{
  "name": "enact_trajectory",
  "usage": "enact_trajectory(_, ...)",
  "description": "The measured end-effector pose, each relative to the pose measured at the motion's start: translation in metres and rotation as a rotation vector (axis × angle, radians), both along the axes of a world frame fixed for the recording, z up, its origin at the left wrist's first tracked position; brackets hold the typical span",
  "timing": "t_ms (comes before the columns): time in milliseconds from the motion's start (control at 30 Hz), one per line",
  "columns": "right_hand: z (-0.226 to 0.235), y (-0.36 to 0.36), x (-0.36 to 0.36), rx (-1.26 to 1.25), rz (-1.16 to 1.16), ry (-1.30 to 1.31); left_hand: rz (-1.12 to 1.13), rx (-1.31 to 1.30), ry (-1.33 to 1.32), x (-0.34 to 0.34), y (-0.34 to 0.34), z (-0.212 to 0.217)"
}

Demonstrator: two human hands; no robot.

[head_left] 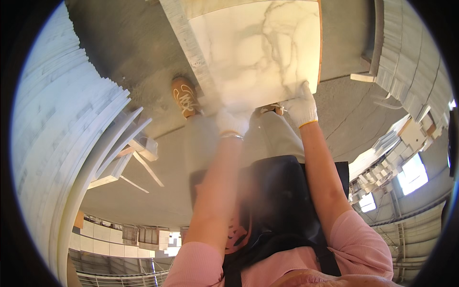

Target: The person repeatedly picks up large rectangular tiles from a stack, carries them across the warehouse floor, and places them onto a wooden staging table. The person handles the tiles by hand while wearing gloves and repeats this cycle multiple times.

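A white marble slab with grey veins reaches from the top of the view down to my legs. My right hand, in a white glove with a yellow cuff edge, grips its near right corner, the thumb on the upper face. At the near left part of the slab is my left hand, also gloved in white. Motion smears it, and its fingers cannot be made out. A pale, worn-looking beam runs along the slab's left side.
Upright white slabs stand in a long row at left, two leaning outward near wooden pieces. More stacked slabs line the right, with a wood block by them. My shoe is on the concrete floor.
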State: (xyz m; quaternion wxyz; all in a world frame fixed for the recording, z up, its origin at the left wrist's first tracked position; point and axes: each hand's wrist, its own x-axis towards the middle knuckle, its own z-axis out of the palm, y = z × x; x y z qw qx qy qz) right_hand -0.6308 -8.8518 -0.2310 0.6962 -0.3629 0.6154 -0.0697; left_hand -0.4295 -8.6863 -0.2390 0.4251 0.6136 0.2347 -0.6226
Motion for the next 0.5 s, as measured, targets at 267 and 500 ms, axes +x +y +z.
enact_trajectory(267, -0.028, 0.024, -0.016, 0.011, -0.290, -0.278, 0.504, -0.101, 0.325, -0.006, 0.021, -0.034)
enact_trajectory(500, 0.019, 0.028, -0.018, 0.094, -0.102, -0.008, 0.012, -0.026, 0.050, 0.082, 0.050, 0.022)
